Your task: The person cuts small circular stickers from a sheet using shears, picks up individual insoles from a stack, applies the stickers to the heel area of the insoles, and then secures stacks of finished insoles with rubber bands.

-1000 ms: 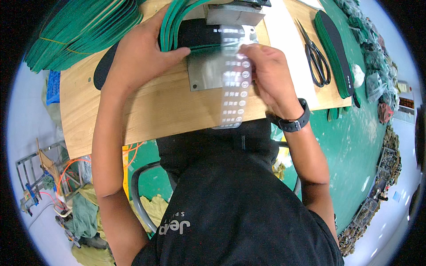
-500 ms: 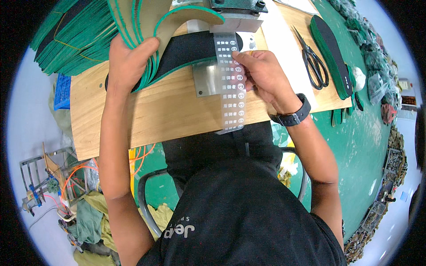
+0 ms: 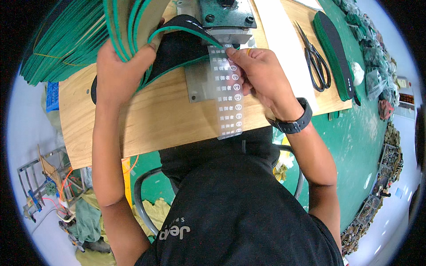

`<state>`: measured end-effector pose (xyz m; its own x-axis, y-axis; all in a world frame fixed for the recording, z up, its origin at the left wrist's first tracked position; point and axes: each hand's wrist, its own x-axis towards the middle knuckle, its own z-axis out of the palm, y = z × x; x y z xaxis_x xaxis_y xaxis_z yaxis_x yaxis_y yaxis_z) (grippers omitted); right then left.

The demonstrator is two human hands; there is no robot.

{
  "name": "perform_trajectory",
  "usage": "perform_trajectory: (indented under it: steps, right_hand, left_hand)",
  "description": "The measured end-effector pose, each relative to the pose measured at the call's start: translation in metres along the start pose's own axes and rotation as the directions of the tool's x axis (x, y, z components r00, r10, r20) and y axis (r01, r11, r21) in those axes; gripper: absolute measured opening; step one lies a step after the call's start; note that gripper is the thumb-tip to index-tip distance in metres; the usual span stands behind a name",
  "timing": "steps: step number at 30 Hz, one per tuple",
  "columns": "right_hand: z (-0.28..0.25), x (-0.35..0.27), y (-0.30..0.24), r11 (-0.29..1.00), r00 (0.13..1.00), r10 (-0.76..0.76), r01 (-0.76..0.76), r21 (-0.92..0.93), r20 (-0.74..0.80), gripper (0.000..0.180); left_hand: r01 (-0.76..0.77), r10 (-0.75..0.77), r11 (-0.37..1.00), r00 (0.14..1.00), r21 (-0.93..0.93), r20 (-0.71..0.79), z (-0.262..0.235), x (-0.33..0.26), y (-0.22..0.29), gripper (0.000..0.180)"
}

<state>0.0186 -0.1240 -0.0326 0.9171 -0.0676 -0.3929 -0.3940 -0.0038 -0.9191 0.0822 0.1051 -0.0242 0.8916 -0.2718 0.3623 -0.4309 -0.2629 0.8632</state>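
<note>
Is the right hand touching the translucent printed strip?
Touching. The head view shows the right hand pinching the translucent strip near its upper end, the thumb overlapping its right edge and a finger showing through from behind.

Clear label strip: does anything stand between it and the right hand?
Nothing visible does: the right hand pinches the clear label strip directly, toward its upper end. The scissors lie off to the right, out of the way.
</note>
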Motion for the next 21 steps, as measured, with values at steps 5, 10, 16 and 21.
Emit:
perform_trajectory:
  steps: [5, 10, 16, 21]
  right_hand:
    - [0.004, -0.005, 0.0, 0.994, 0.999, 0.0, 0.004, 0.106, -0.035, 0.03]
    - [-0.003, -0.001, 0.013, 0.992, 0.993, -0.104, 0.101, 0.073, 0.048, 0.029]
    - [-0.012, -0.013, 0.019, 0.917, 0.98, -0.051, 0.121, 0.381, -0.191, 0.019]
    - [-0.01, -0.005, 0.008, 0.995, 0.995, -0.081, 0.077, 0.064, 0.063, 0.024]
  left_hand:
    - [-0.176, 0.106, 0.856, 0.98, 0.487, 0.168, 0.01, 0.003, -0.004, 0.067]
    - [-0.2, 0.067, 0.796, 0.967, 0.571, 0.245, 0.016, 0.004, 0.0, 0.078]
    - [0.083, -0.158, 0.9, 0.977, 0.429, 0.143, 0.008, 0.005, 0.009, 0.045]
    - [-0.001, 0.0, 1.0, 0.999, -0.005, -0.04, -0.005, 0.007, -0.004, 0.025]
